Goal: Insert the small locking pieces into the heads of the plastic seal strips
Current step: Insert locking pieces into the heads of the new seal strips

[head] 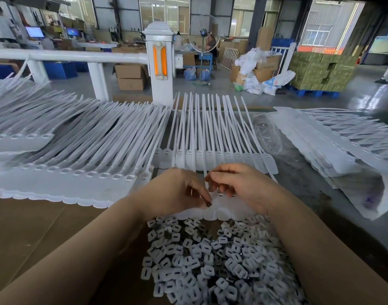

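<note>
Both hands, left hand (177, 190) and right hand (239, 183), pinching over seal strip heads (219, 209) at table's near edge, strips running away lengthwise, locking pieces (210, 256) heaped just below.

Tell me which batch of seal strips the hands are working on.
The joined row nearest the person, its heads under both hands, just above the pile of locking pieces. The other batches lie untouched.
</note>
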`<action>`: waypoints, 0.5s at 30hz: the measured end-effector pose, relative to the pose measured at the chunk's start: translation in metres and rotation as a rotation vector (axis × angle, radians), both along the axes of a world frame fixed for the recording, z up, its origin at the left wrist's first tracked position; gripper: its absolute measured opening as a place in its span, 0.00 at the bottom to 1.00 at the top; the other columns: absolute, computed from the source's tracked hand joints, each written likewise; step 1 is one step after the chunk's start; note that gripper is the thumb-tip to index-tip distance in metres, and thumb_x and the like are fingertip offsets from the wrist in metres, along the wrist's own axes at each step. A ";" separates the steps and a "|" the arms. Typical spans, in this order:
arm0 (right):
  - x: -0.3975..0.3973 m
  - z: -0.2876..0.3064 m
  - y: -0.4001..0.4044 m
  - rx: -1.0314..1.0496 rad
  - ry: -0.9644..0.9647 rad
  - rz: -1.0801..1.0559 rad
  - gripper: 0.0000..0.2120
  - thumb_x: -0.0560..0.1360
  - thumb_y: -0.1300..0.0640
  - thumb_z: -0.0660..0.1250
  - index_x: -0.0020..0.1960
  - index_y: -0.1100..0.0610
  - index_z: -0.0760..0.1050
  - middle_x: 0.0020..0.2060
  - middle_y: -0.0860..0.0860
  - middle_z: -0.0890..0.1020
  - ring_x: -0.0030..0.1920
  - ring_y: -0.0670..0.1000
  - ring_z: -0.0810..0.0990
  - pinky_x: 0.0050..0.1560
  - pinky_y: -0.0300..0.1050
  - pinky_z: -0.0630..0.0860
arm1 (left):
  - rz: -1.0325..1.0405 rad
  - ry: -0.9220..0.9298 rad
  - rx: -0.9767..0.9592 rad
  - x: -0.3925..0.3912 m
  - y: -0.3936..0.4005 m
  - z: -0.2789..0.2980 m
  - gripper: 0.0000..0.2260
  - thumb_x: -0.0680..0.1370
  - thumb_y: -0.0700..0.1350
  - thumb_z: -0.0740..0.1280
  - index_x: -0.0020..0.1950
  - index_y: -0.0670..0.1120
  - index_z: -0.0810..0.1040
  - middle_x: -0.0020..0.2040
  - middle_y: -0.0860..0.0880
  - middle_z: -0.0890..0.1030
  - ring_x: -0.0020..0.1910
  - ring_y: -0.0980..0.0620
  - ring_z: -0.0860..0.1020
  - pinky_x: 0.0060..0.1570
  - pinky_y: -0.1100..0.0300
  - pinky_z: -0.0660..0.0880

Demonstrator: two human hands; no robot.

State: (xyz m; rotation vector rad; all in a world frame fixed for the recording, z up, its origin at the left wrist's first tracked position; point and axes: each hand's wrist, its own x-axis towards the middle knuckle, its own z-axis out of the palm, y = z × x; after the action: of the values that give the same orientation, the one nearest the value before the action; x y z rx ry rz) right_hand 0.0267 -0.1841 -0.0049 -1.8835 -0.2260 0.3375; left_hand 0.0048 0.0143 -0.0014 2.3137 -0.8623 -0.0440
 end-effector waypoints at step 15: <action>0.000 -0.002 -0.001 -0.002 -0.007 0.011 0.06 0.79 0.57 0.66 0.48 0.53 0.83 0.37 0.48 0.86 0.35 0.42 0.76 0.34 0.34 0.73 | -0.005 -0.159 0.297 -0.002 -0.005 0.000 0.03 0.77 0.51 0.69 0.48 0.54 0.78 0.41 0.61 0.71 0.40 0.64 0.71 0.41 0.70 0.65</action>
State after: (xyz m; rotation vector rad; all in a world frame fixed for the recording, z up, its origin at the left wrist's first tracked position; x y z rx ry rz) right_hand 0.0270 -0.1852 -0.0065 -1.8860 -0.2404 0.3388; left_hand 0.0032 0.0089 -0.0016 2.6196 -0.9979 0.0111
